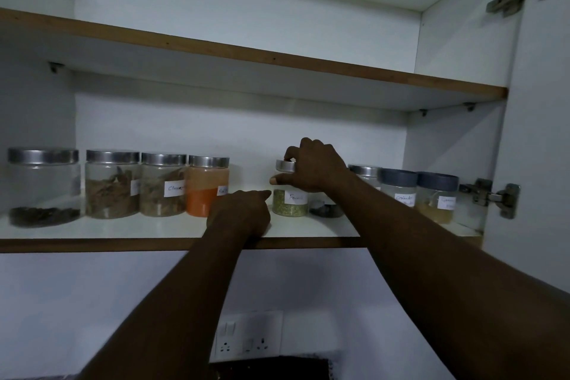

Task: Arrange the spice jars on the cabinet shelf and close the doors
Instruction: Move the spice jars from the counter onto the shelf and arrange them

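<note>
We list one fennel jar (290, 202), upright on the shelf (123, 228), label toward us: right hand (314, 168) grips its lid (285, 165), left hand (243, 210) rests open beside.

Fennel jar (290, 201) stands on shelf (123, 230), right of four jars (112, 184).
</note>
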Action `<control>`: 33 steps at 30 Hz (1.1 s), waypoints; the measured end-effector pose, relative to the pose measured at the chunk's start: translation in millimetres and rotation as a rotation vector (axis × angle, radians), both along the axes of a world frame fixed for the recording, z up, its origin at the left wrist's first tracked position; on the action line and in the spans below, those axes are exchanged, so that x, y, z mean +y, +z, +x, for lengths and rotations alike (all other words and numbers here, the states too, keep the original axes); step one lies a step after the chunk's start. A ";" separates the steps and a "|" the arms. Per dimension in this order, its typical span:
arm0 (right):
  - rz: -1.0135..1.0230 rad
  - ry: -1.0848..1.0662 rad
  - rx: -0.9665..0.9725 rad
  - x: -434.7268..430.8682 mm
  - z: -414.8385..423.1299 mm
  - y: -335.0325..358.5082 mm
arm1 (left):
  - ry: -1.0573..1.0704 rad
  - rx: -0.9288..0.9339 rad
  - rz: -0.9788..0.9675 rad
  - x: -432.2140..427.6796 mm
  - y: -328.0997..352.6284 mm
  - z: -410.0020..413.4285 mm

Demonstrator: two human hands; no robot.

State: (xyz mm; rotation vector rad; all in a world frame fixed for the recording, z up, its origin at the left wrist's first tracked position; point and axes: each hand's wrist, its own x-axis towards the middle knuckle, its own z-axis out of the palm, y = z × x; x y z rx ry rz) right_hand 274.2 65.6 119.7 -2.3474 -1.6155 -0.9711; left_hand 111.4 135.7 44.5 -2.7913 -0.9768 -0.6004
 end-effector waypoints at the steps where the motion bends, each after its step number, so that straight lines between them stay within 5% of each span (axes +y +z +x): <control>1: 0.002 -0.004 -0.005 -0.6 0.4 -0.2 | -0.006 0.004 0.021 1.1 -0.1 -0.1; 5: 0.003 -0.030 -0.029 0.4 -1.0 -3.2 | -0.021 -0.034 0.076 3.5 -5.9 -0.2; 10: 0.050 -0.025 -0.018 0.3 -6.5 0.0 | 0.088 -0.374 -0.045 -3.0 -10.4 -1.0; 18: 0.084 0.454 0.276 37.0 -77.7 7.7 | 0.271 -0.920 -0.148 -16.8 -10.8 -44.0; 25: -0.032 0.481 0.329 67.1 -112.0 -8.7 | 0.292 -0.807 -0.206 2.0 -9.8 -66.0; 33: -0.025 0.322 0.233 49.7 -75.4 -1.2 | 0.273 -0.426 -0.136 15.1 -9.1 -54.4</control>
